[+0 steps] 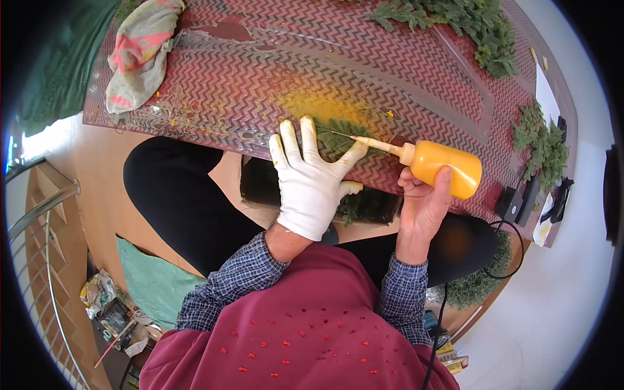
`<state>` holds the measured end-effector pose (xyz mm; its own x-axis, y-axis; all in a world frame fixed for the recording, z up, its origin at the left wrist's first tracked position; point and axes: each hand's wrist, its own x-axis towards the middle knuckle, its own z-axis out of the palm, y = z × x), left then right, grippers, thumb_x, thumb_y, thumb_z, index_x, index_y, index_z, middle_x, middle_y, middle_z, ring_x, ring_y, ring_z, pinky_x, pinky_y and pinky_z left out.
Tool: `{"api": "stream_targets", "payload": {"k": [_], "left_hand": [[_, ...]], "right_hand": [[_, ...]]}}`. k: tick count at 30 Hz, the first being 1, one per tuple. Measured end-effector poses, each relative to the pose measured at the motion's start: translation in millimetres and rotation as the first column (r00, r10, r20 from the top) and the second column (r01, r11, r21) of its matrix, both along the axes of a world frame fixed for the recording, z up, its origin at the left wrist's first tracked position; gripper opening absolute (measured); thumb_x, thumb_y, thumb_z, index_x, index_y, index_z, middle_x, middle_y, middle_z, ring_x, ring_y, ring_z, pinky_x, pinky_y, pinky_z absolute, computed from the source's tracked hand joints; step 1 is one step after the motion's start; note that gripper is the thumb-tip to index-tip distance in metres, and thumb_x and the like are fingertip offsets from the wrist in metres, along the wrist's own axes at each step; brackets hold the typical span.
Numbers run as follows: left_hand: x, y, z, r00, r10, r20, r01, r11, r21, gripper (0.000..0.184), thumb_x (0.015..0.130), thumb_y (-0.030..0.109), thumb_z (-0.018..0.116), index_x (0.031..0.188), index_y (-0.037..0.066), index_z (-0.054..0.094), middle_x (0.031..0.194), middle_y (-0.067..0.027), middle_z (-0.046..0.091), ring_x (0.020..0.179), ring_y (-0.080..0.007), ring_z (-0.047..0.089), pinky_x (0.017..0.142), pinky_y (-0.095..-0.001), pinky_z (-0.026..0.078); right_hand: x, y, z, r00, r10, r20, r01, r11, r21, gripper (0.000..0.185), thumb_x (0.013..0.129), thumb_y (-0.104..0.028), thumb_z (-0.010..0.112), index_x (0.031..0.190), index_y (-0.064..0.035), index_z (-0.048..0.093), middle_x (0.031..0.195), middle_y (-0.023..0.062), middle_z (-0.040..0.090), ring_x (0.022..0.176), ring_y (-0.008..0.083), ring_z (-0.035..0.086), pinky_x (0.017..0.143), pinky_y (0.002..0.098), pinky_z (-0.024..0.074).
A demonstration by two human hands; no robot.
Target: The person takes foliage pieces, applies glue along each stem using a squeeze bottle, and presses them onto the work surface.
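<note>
My left hand (307, 188), in a white glove with yellow-stained fingertips, lies spread and palm down at the near edge of the table. Its fingers rest around and on a green leafy sprig (337, 135), partly covering it. My bare right hand (424, 205) is closed around a squeeze bottle (448, 170) full of yellow-orange liquid. The bottle is tilted on its side, its long tapered nozzle pointing left over the sprig, close to my gloved index finger. Whether the thin tip touches the leaves I cannot tell. Yellow smears (325, 104) surround the sprig.
A stained sock-like cloth (140, 55) lies at the table's far left. Green foliage (478, 29) is heaped at the back right, with another bunch (539, 143) at the right edge. Below the near edge, between my legs, sits a dark open box (260, 182). A black cable (520, 250) hangs at right.
</note>
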<state>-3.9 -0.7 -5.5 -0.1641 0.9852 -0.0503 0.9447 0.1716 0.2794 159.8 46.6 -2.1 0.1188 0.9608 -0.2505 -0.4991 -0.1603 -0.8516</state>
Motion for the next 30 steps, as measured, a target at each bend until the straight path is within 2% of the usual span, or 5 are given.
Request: {"api": "stream_targets", "payload": {"k": [5,8,10,17,30], "left_hand": [[0,0,-1,1.000,0.011,0.013,-0.011,1.000,-0.005,0.066,0.065,0.053,0.073,0.128,0.046,0.053,0.141,-0.0306,0.035,0.131,-0.0517,0.028,0.108,-0.0622,0.019],[0,0,-2,1.000,0.017,0.016,-0.017,1.000,-0.020,0.071,0.061,0.055,0.075,0.128,0.050,0.051,0.144,-0.0268,0.034,0.134,-0.0510,0.024,0.108,-0.0644,0.017],[0,0,-1,1.000,0.012,0.013,-0.011,1.000,-0.002,0.067,0.065,0.054,0.072,0.128,0.047,0.052,0.141,-0.0308,0.035,0.131,-0.0519,0.028,0.108,-0.0623,0.019],[0,1,-1,1.000,-0.008,-0.012,0.008,1.000,-0.015,0.067,0.065,0.055,0.072,0.129,0.047,0.052,0.140,-0.0318,0.037,0.131,-0.0532,0.028,0.108,-0.0620,0.019],[-2,1,2,0.998,-0.060,-0.021,0.058,0.997,-0.059,0.072,0.064,0.054,0.074,0.132,0.048,0.048,0.142,-0.0354,0.031,0.132,-0.0553,0.025,0.109,-0.0613,0.017]], "right_hand": [[-12,5,1,0.998,0.020,0.054,-0.021,1.000,0.019,0.031,0.094,-0.022,0.060,0.113,0.0013,0.054,0.094,0.0148,0.067,0.067,0.0217,0.067,0.058,0.0303,0.0582],[-12,7,-3,0.999,0.038,0.037,-0.038,0.999,0.002,0.029,0.094,-0.021,0.059,0.113,0.0010,0.054,0.095,0.0149,0.066,0.066,0.0218,0.067,0.058,0.0312,0.0590],[-13,7,-4,0.998,0.031,0.048,-0.031,1.000,-0.004,0.029,0.095,-0.021,0.058,0.113,0.0008,0.054,0.094,0.0149,0.066,0.066,0.0218,0.067,0.058,0.0312,0.0590],[-6,7,-8,0.999,0.011,0.046,-0.010,1.000,-0.012,0.029,0.095,-0.021,0.058,0.112,0.0016,0.054,0.093,0.0147,0.067,0.065,0.0213,0.067,0.058,0.0308,0.0588],[2,4,-9,0.998,-0.026,0.060,0.027,0.999,-0.017,0.029,0.095,-0.022,0.058,0.111,0.0031,0.056,0.092,0.0149,0.067,0.064,0.0209,0.066,0.057,0.0304,0.0585]]}}
